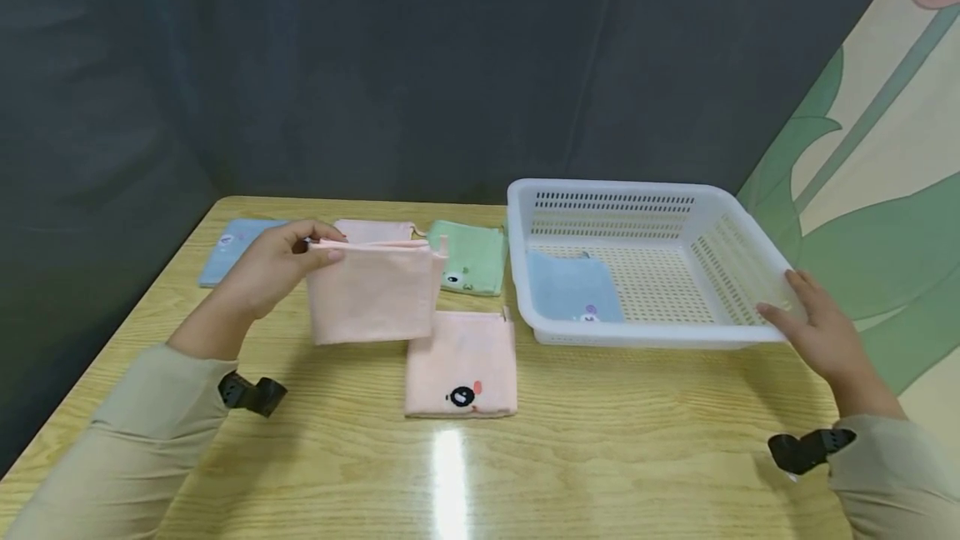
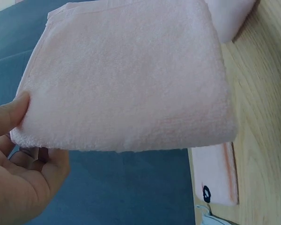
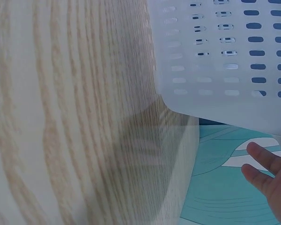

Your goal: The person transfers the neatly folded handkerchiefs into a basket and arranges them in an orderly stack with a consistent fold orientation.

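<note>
My left hand pinches a folded pink towel by its upper left corner, thumb in front and fingers behind. The towel hangs over the table, and its fluffy side fills much of the left wrist view. Below it lies another folded pink towel with an embroidered black eye. On the right, my right hand holds the rim of a white plastic basket at its near right corner, thumb over the inner side. A folded blue towel rests in the basket's left part.
Towards the back of the wooden table lie a blue towel, a pale pink towel and a green towel, partly behind the held one. A dark curtain hangs behind; a painted wall stands at the right.
</note>
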Demonstrator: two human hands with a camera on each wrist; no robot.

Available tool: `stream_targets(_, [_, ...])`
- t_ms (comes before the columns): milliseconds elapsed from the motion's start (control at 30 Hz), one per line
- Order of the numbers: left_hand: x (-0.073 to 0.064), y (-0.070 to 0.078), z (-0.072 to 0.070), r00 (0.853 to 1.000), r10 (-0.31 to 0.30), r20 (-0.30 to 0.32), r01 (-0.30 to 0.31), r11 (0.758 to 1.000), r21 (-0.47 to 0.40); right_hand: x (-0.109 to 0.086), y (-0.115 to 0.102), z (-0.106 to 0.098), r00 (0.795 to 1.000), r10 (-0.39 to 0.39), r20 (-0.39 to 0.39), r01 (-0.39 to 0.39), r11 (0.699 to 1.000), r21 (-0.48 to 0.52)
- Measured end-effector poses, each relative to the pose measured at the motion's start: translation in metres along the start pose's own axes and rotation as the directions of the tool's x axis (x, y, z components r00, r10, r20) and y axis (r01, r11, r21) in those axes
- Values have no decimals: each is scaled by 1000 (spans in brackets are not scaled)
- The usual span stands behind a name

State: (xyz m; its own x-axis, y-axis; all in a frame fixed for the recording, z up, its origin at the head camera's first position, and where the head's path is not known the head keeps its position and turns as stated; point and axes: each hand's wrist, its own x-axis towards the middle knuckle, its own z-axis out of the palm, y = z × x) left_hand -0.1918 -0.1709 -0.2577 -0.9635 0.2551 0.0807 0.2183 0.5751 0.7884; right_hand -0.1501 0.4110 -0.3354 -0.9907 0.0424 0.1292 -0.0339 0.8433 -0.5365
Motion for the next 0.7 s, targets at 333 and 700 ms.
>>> stream_targets(333, [6,13,8,999,36,-8,-36,994,-104,-2,1,-1,1000,23,6,-23,1000,-2])
stream_targets(700, [12,29,18,997,78,-15,-79,977,-200,-2,-2,0,1000,14,4,-14,1000,11])
